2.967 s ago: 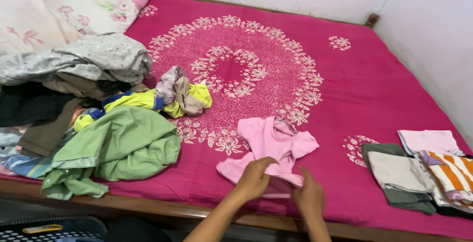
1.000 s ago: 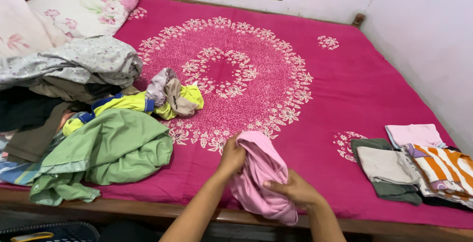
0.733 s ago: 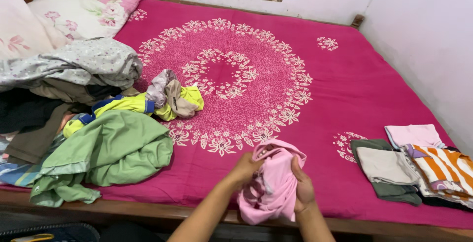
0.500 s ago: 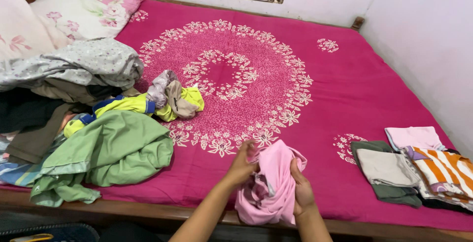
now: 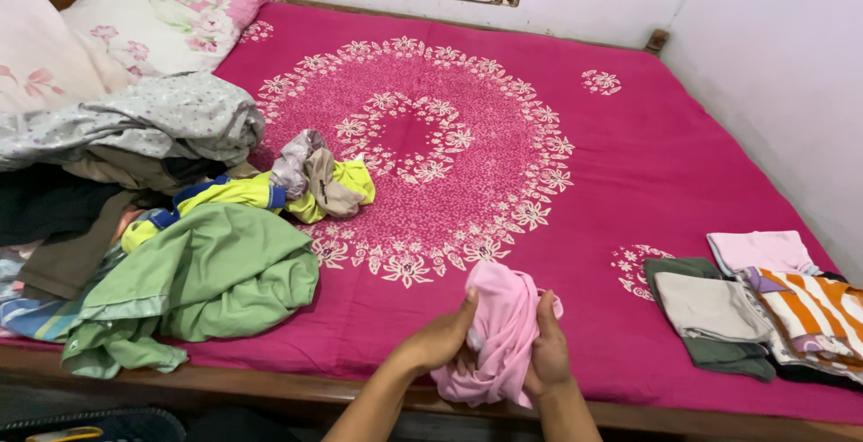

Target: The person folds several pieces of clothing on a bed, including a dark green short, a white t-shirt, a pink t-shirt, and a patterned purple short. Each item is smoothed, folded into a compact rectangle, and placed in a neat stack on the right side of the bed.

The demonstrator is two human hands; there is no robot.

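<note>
Nearest the wooden bed edge (image 5: pixel 270 390), both hands are working a bunched pink garment (image 5: pixel 499 330) held just above the front edge of the magenta bedsheet (image 5: pixel 629 163). The left hand (image 5: pixel 440 339) is gripping the garment's left side, fingers curled and clamped into the cloth, thumb up against the fold. The right hand (image 5: pixel 547 348) is pressing in from the right, fingers together and closed on the fabric. The garment is crumpled between the palms, its lower part hanging toward the bed edge.

Judging the step as turning or straightening the piece: doing it well likely means pinching at a seam or hem rather than a fistful, keeping both grips on the same layer, and shaking the cloth open over bare sheet so nothing snags. Gripping too deep into the bundle risks twisting it further.

To the left, a loose green shirt (image 5: pixel 207 280) is lying crumpled near the front, touching a yellow and blue garment (image 5: pixel 225 195) behind it, with a beige and grey wad (image 5: pixel 315 168) on top. Farther left, a grey speckled cloth (image 5: pixel 153 118) is draped over dark clothes (image 5: pixel 45 204).

To the right, well apart from the hands, a folded stack is sitting: an olive piece (image 5: pixel 719 352) under a beige one (image 5: pixel 706 303), an orange striped piece (image 5: pixel 814 303), a pale pink fold (image 5: pixel 764 249) behind.

At the far left, floral pillows (image 5: pixel 153 15) are leaning by the white wall (image 5: pixel 773 37).
</note>
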